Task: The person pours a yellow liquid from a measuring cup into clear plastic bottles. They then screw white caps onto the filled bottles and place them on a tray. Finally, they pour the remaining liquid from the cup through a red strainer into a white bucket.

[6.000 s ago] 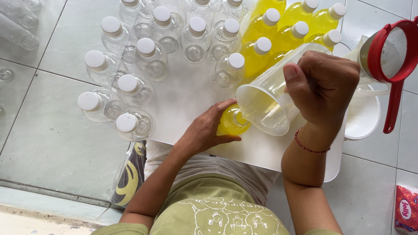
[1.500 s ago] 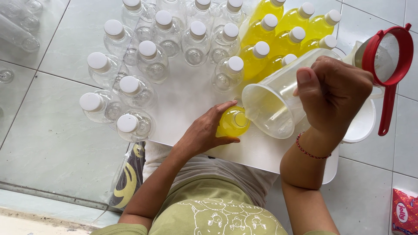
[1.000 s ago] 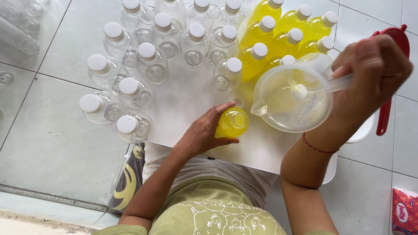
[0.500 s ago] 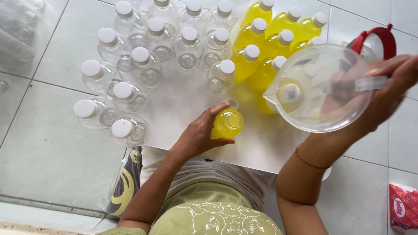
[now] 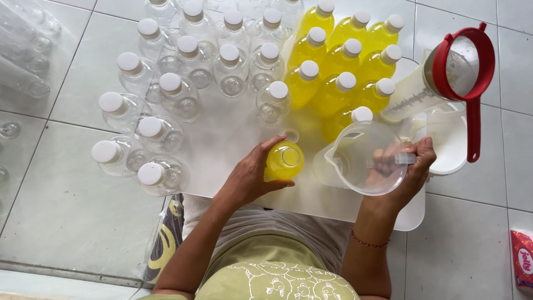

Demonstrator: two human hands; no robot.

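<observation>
My left hand (image 5: 250, 178) grips an open bottle of yellow liquid (image 5: 284, 160) standing on a white board (image 5: 233, 144). To its right my right hand (image 5: 408, 175) holds the handle of a clear plastic jug (image 5: 361, 158), upright and resting low on the board with little or no liquid visible in it. Behind the jug stand several capped bottles filled with yellow liquid (image 5: 341, 61). To their left stand several capped clear bottles (image 5: 183, 83) that look empty.
A red-rimmed strainer (image 5: 466, 66) sits on a measuring jug (image 5: 411, 94) at the right, over a white container (image 5: 449, 144). More clear bottles (image 5: 25, 50) lie at the far left on the tiled floor (image 5: 66, 211). A red packet (image 5: 522, 258) lies at the lower right.
My right hand tipped the jug back from pouring into the bottle, swung it right and lowered it upright onto the board. My left hand kept hold of the filled bottle.
</observation>
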